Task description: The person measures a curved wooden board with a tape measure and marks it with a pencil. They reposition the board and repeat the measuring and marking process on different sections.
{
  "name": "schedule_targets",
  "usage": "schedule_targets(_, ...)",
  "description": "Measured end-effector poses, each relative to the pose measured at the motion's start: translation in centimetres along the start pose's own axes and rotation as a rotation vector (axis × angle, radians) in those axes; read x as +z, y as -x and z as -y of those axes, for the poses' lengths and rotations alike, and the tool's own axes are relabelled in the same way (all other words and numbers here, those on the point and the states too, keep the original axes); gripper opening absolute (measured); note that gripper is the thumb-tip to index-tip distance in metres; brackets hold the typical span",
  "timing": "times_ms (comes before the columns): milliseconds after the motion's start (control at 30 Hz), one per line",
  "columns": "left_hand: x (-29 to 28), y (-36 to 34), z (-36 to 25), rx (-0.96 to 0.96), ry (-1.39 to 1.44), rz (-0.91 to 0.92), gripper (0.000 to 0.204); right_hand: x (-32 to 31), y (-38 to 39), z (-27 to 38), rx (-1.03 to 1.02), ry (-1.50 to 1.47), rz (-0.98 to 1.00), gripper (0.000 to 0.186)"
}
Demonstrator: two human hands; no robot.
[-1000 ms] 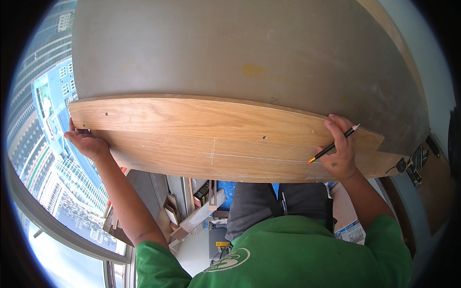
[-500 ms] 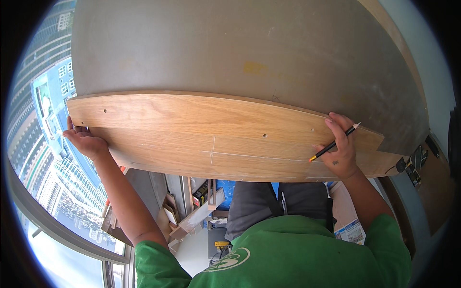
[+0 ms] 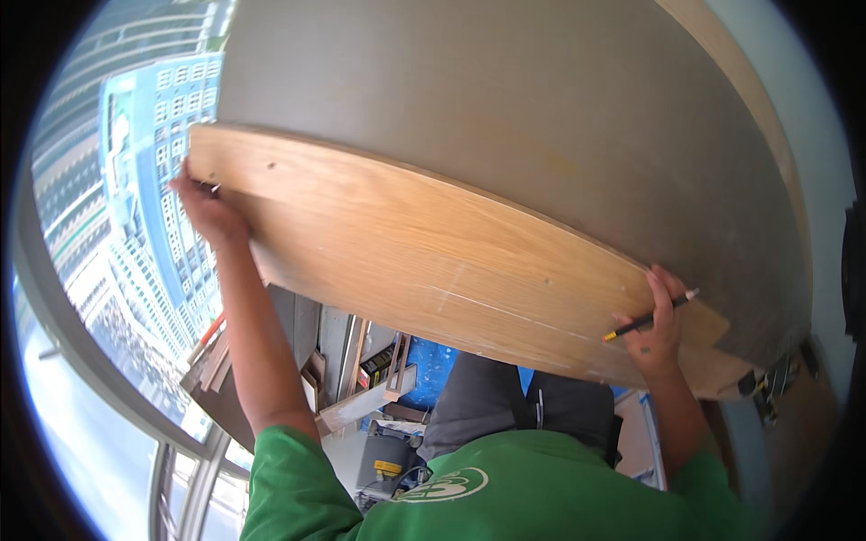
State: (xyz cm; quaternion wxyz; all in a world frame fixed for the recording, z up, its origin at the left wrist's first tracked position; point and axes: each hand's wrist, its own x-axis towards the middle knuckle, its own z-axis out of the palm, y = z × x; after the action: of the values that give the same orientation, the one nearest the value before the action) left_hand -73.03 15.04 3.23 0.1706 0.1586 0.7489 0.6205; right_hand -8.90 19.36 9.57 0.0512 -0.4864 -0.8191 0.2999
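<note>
A long wooden plank [image 3: 397, 194] with a pale oak-like face and small holes lies across a second wood-faced board [image 3: 388, 270] bearing pale straight lines. My left hand [image 3: 215, 215] grips the plank's far-left end, its fingertips partly hidden behind the wood. Toward the right end, my right hand [image 3: 657, 338] has its fingers over the plank's upper edge and the thumb on its face. A black pencil [image 3: 640, 325] with a yellow end is tucked between those fingers, slanting up to the right.
Beyond the plank spreads a large grey-brown panel [image 3: 469, 90]. At left, a window frame [image 3: 81, 361] borders a view of tall buildings. Below are timber offcuts [image 3: 356, 410], a dark grey case [image 3: 388, 451] and blue floor covering [image 3: 428, 370]. Tools [image 3: 774, 383] sit at the far right.
The view has turned, so the plank now slants down to the right. Both hands have stayed at its ends, with my left fingers more curled around the wood. The pencil is still held.
</note>
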Motion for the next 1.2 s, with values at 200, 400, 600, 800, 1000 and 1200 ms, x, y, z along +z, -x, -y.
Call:
schedule_targets(200, 2.2, 0.0, -0.5, 0.015, -0.27, -0.256, 0.057, 0.0, 0.3, 1.1, 0.002, 0.003, 0.004, 0.088)
schedule_targets(400, 1.7, 1.0, -1.6, -0.005, -0.217, -0.232, 0.044, 0.4, 0.4, 0.3, -0.069, 0.029, -0.001, 0.083)
schedule_targets(600, 1.7, 1.0, -0.6, 0.001, -0.146, -0.211, 0.04, 0.1, 0.4, 0.2, -0.049, 0.047, 0.01, 0.085)
schedule_targets(800, 1.6, 1.2, -0.5, 0.003, -0.136, -0.215, 0.04, 0.5, 0.9, 0.0, -0.017, 0.033, 0.006, 0.087)
schedule_targets(1000, 1.3, 1.4, -0.5, 0.023, -0.112, -0.152, 0.04, 0.6, 0.9, 0.3, -0.022, 0.041, 0.004, 0.087)
schedule_targets(1200, 1.4, 1.4, -0.7, 0.014, -0.142, -0.14, 0.04, 0.5, 0.8, 0.4, -0.015, 0.053, 0.006, 0.087)
